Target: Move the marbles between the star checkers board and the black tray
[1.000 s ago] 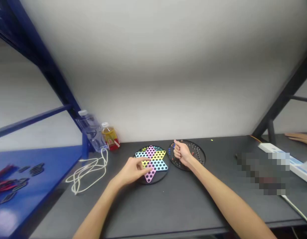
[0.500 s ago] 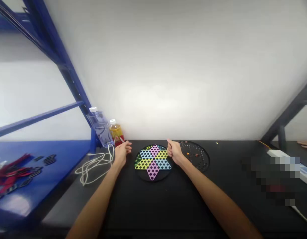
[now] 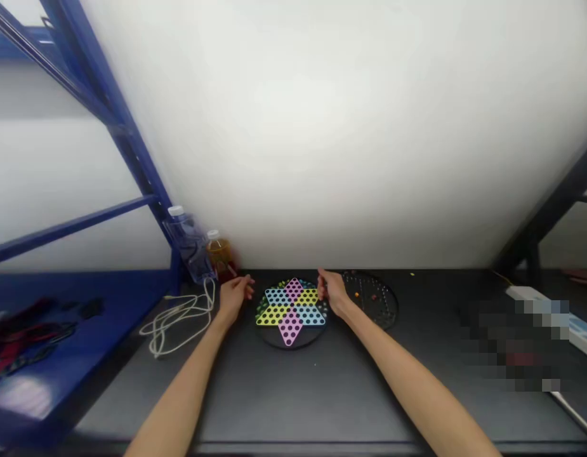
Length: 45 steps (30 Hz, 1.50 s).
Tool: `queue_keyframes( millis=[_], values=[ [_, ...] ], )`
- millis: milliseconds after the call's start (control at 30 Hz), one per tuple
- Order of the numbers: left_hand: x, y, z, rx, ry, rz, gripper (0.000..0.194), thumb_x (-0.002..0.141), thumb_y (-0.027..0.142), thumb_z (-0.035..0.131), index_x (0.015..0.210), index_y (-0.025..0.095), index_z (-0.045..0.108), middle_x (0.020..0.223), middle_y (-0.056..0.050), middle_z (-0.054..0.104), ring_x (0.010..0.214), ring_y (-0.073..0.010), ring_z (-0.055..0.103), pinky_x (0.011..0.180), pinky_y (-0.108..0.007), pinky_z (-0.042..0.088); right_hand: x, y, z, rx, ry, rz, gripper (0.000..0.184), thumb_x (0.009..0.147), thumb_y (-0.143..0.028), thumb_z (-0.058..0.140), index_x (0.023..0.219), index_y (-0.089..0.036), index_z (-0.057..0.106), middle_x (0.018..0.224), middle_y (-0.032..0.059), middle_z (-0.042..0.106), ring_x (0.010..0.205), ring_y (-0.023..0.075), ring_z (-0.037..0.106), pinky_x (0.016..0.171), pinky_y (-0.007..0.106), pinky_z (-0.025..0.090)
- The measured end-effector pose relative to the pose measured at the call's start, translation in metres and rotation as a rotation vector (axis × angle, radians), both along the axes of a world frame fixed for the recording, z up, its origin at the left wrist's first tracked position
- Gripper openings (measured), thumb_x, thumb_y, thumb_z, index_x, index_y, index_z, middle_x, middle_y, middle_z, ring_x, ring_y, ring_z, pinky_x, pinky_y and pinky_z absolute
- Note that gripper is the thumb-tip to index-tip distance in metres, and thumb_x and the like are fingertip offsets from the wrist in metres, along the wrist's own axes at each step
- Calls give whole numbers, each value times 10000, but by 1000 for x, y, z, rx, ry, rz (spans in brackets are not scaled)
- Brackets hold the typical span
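The Chinese checkers board (image 3: 290, 314), a pastel star of pink, yellow and blue points drilled with black holes, lies flat on a round black base on the desk (image 3: 274, 393), straight ahead of the person. Greenish marbles (image 3: 261, 310) show along its left side, too small to count. Just to its right sits a round black tray (image 3: 372, 298), its rows of holes dotted with small dark and orange marbles.

The two hands work at the board from either side. The left grip (image 3: 235, 298) sits just off the board's upper left edge, fingers loosely apart, with nothing visible in them. The right grip (image 3: 332, 293) hangs over the board's right tip, in the gap before the tray, its fingers pointing forward and slightly curled — whether they pinch a marble cannot be told from this view.

Farther left, a clear plastic water bottle (image 3: 188, 244) stands beside an amber drink bottle (image 3: 219, 254), with a loose white cable (image 3: 179, 324) coiled on the desk in front of them. A blue metal shelf frame (image 3: 131, 171) rises beyond — and a white power strip (image 3: 535, 304) lies off to the right.
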<state>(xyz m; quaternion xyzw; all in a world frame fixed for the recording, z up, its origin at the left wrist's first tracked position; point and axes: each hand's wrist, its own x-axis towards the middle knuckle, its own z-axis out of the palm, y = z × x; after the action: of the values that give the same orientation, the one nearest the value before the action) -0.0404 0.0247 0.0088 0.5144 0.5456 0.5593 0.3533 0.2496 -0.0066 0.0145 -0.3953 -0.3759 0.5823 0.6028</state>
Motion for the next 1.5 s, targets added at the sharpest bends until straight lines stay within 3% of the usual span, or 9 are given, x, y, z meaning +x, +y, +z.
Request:
queue_keyframes(
  millis=[167,567,800,1000,1133,1300,1400,1500],
  values=[
    [2,-2,3,-9,15,-7,390,727,500,644,736,112,680,518,-31,603,400,-109,512,420,-220,353,1,-1,3,20,-23,3,415,786,-514,604,555,-175,540,445,-2,511,368,102,469,375,224,403],
    [1,-2,2,-14,11,-32,386,731,497,650,736,112,679,526,-32,606,408,-105,513,434,-224,377,5,-1,3,31,-8,-42,385,779,-500,614,580,-172,579,536,27,587,449,121,537,456,249,481],
    [2,-2,2,-20,34,-35,403,744,510,641,747,108,673,536,-30,613,412,-100,505,441,-221,368,5,-3,5,10,-13,-47,379,759,-500,619,575,-172,577,528,32,591,469,130,543,465,246,472],
    [2,-4,2,-1,170,-79,429,785,540,588,752,122,678,555,-30,624,437,-111,521,466,-225,382,18,-7,24,65,-60,-56,401,765,-525,600,592,-164,586,540,18,584,478,130,533,508,269,484],
    [5,-8,3,18,358,-133,415,791,539,585,760,142,702,571,-26,642,473,-127,548,507,-235,403,51,-20,30,148,-257,-107,390,789,-523,582,621,-170,588,585,19,596,524,141,547,552,281,481],
    [8,-11,6,22,458,-155,417,796,538,567,773,150,718,570,-17,642,495,-137,559,528,-240,411,88,-43,13,259,-823,-124,191,772,-369,621,820,-189,664,703,16,656,615,155,577,610,277,453],
    [9,-13,8,17,479,-145,415,800,534,560,772,150,716,572,-14,641,503,-138,562,539,-240,415,94,-51,6,351,-1081,-69,145,762,-251,609,877,-200,681,716,6,652,602,139,550,636,275,437],
    [9,-16,10,15,498,-147,414,801,532,554,773,152,718,578,-13,643,513,-139,567,551,-241,421,91,-55,7,439,-1201,39,161,741,-178,621,887,-202,687,785,19,654,637,140,545,647,271,431]
  ],
)
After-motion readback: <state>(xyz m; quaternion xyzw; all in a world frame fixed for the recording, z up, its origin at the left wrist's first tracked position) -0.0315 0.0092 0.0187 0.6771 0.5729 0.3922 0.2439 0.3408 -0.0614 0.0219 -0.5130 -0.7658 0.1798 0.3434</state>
